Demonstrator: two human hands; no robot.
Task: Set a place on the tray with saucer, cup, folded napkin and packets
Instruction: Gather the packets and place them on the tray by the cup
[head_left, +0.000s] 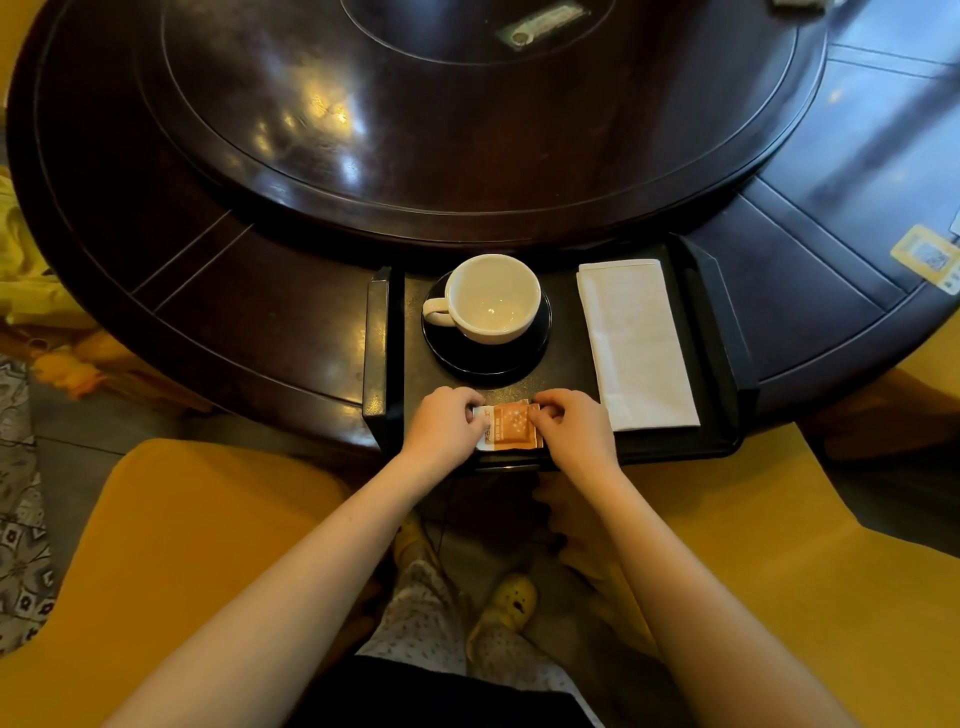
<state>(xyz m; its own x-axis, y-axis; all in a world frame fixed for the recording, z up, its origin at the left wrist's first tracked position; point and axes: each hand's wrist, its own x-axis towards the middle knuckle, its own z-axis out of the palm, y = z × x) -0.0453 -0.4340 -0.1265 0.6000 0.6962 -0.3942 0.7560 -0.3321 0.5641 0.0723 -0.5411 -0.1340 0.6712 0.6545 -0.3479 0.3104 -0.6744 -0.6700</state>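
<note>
The orange packets (511, 427) are pinched at each end by the curled fingers of the left hand (448, 422) and right hand (574, 427), apparently to square them on the tray (714, 322). They are kept clear of the cup (493, 297), saucer (485, 358) and napkin (636, 343).

A round dark wooden table (208, 291) with a glossy raised centre disc (467, 119) fills the upper frame. At one o'clock on the disc lies a small green-edged card (545, 23). At three o'clock a yellow sticker (927, 258) sits on the table's rim. Yellow seat cushions (171, 545) spread at seven and five o'clock. A patterned rug (18, 519) shows at nine.
</note>
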